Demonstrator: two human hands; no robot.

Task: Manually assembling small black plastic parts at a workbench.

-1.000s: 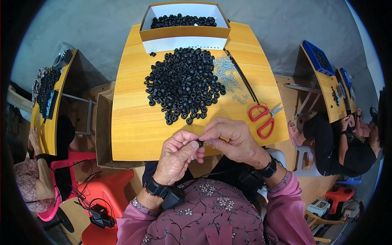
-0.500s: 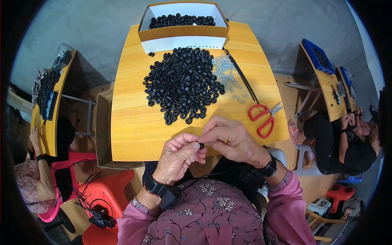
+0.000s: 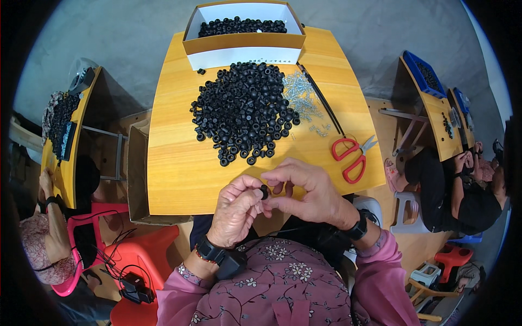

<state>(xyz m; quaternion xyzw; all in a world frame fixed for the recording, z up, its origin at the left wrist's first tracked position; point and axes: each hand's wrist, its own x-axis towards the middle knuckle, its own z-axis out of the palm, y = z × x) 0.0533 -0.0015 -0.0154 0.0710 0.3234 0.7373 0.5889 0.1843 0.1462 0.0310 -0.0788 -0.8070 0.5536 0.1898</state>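
Observation:
Close to my body at the table's near edge, my left hand (image 3: 237,211) pinches a small round black rubber part (image 3: 265,190) between thumb and fingers. My right hand (image 3: 314,194) is just to the right of it, thumb and forefinger spread apart around the part's side, with nothing visible between them. Beyond my hands lies a big heap of similar black rubber parts (image 3: 242,111), many with a hole in the middle. Small clear or silvery pieces (image 3: 302,96) are scattered against the heap's right side; their exact kind is too small to make out.
Red-handled scissors (image 3: 353,159) and two thin black rods (image 3: 322,100) lie right on the yellow table (image 3: 168,163). An open box (image 3: 244,56) of black parts stands at the back. A cardboard box (image 3: 139,174) and red chair (image 3: 142,255) are left. People sit at side tables.
My right thumb and forefinger have parted and drawn off the black rubber part. It now shows more fully in my left hand, which has barely moved.

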